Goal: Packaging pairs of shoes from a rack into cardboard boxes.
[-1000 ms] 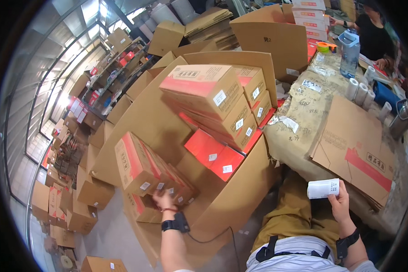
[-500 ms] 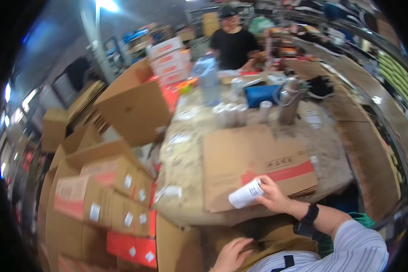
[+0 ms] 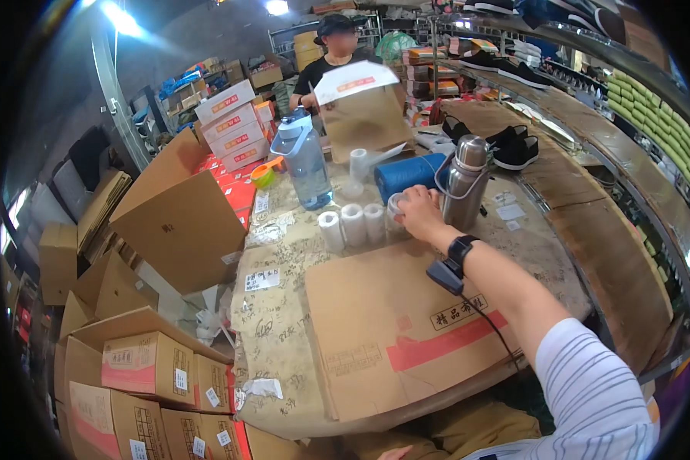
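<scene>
My right hand [image 3: 422, 215] reaches across the table, its fingers closed round the top of a pale roll [image 3: 395, 205], mostly hidden behind them. Just left of it, several white rolls stand upright in a row, the nearest one a white roll [image 3: 331, 231] with an open core. A steel thermos flask [image 3: 465, 180] with a carry loop rises right beside the hand. Behind is a blue rolled bundle [image 3: 406, 176]. Under my right forearm lies a flat cardboard carton [image 3: 376, 322] with a red band. Only a sliver of my left hand [image 3: 395, 454] shows at the lower edge; its fingers are hidden.
A large blue-capped water bottle [image 3: 305, 165] stands on the table [image 3: 284, 349]. Open cartons, one an upright box [image 3: 180, 230], crowd the left side. Black shoes [image 3: 516, 149] and a long shelf [image 3: 613, 230] line the right. Across the table a person handles a carton [image 3: 364, 115].
My right hand has moved from above the flat carton forward to the rolls beside the flask. My left hand has dropped mostly out of view. The person opposite now has a carton raised.
</scene>
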Tool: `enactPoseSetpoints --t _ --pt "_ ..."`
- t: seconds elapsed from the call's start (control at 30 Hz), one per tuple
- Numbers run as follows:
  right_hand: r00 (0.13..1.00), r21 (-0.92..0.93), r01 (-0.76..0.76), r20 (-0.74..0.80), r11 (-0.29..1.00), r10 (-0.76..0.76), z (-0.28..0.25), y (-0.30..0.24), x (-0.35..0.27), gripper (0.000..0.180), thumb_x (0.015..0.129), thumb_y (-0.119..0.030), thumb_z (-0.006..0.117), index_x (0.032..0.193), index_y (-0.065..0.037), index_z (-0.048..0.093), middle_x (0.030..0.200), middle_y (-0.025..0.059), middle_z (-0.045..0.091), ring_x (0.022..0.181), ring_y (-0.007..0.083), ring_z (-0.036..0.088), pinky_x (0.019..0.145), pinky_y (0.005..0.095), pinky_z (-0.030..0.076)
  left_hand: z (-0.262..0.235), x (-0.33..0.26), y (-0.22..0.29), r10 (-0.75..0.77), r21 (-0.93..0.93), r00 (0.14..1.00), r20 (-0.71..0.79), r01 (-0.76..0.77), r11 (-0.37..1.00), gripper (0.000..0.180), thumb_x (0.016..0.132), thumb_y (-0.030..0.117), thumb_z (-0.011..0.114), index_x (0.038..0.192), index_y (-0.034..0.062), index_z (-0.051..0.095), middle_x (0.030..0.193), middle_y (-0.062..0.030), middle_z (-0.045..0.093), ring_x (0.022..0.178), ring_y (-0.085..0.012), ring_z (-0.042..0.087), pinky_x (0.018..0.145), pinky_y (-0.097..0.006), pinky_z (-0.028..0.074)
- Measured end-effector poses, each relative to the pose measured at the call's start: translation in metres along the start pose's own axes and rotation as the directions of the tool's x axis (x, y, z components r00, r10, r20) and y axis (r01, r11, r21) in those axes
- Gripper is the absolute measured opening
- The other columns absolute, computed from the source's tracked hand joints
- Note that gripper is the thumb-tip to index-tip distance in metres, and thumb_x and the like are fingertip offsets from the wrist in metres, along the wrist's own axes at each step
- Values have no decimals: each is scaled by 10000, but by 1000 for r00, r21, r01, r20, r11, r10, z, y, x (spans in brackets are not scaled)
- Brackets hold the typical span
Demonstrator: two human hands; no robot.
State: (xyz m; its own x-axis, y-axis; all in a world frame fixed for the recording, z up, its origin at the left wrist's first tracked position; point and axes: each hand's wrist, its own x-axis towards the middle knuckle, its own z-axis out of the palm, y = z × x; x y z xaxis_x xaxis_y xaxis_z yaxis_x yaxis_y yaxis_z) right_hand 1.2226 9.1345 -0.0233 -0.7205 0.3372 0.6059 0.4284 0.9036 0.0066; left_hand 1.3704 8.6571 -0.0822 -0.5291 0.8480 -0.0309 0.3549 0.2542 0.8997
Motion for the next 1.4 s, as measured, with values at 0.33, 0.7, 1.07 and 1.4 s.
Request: enactPoseSetpoints --t 0.33,0.7,1.07,1.4 --pt "943 33 -316 121 948 310 4 6 -28 329 859 -215 509 1166 -110 456 943 184 625 778 378 626 726 486 431 8 -5 -8 -40 -5 999 -31 40 999 333 807 87 643 1129 37 577 1083 -155 576 970 -298 573 786 -325 489" --pt "884 832 -255 -6 493 467 -36 23 -126 158 873 -85 536 1014 -51 471 888 119 576 814 221 596 686 341 474 12 -17 27 61 87 996 -69 -55 995 353 802 66 643 1147 59 568 1094 -125 556 934 -251 576 752 -303 506" --pt "985 992 -80 93 93 -145 -185 -142 -264 137 814 -13 610 911 2 513 1046 202 561 853 248 577 725 305 468 -9 30 78 158 44 842 -516 -158 986 519 770 86 680 1246 -4 495 1157 -160 547 1048 -237 547 863 -314 450" --pt "976 988 -104 124 115 -180 -197 -167 -291 145 802 -10 628 895 1 517 1022 182 575 756 216 587 638 268 480 -2 -9 79 163 216 728 -665 -21 976 164 647 57 760 792 46 684 825 -76 673 760 -189 623 746 -320 452"
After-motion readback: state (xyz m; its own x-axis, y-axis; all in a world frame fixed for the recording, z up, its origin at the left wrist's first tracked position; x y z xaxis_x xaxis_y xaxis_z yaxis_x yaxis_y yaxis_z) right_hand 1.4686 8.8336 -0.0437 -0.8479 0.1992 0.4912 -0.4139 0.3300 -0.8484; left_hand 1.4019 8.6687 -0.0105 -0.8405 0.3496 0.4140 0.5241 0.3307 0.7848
